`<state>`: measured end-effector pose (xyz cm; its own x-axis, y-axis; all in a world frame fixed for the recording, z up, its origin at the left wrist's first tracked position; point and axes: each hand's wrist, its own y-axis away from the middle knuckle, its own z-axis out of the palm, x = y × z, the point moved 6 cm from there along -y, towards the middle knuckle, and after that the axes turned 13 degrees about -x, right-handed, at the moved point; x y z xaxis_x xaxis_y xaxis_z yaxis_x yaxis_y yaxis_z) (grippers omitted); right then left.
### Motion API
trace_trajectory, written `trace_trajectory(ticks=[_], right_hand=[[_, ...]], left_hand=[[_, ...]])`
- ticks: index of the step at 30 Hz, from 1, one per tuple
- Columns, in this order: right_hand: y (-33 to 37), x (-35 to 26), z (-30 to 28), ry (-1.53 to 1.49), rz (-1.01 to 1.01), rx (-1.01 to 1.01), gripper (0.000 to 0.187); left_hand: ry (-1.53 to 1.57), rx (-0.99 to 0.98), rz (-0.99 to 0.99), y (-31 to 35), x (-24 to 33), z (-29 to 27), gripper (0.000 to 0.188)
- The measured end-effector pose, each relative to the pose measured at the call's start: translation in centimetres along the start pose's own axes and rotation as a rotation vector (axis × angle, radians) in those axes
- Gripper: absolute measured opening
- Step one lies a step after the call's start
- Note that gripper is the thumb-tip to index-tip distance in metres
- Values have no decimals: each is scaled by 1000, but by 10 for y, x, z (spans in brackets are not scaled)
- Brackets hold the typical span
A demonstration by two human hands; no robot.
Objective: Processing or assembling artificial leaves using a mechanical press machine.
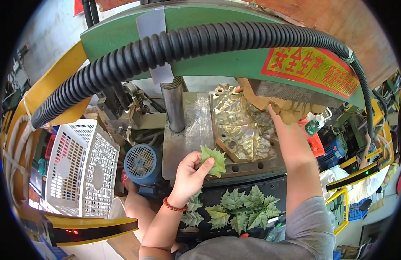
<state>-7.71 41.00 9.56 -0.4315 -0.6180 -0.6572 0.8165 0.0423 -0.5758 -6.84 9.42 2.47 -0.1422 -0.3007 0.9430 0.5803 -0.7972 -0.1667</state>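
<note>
Leaf held at the press, other hand reaching in

The left hand (189, 173) pinches 1 green leaf (214, 160) just in front of the brass mould (244, 125). The right hand (274, 113) reaches in beside the mould, under the green press head (218, 65); its fingers are hidden, so I cannot tell its grip. If the press closed now, that hand could be caught.

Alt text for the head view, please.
A person's left hand holds a green fabric leaf before a brass leaf-shaped mould in a green press; the right hand reaches under the press head. A leaf spray lies below.
</note>
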Motion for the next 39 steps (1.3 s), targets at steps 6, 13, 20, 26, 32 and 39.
trace_trajectory(ticks=[6,13,20,26,32,39], right_hand=[[4,27,-27,250,205,104,34],[15,90,146,1257,725,-275,13],[-61,79,31,2292,282,-794,9],[-55,65,26,2156,181,-670,16],[-31,57,20,2126,198,-502,22],[31,87,178,1029,735,-359,11]], left_hand=[[107,47,-3,-7,5,1,7],[-12,55,74,-6,2,0,6],[69,54,48,1,-4,4,8],[-1,74,30,26,-4,-19,10],[69,47,40,18,5,-5,13],[-14,-26,113,24,13,12,18]])
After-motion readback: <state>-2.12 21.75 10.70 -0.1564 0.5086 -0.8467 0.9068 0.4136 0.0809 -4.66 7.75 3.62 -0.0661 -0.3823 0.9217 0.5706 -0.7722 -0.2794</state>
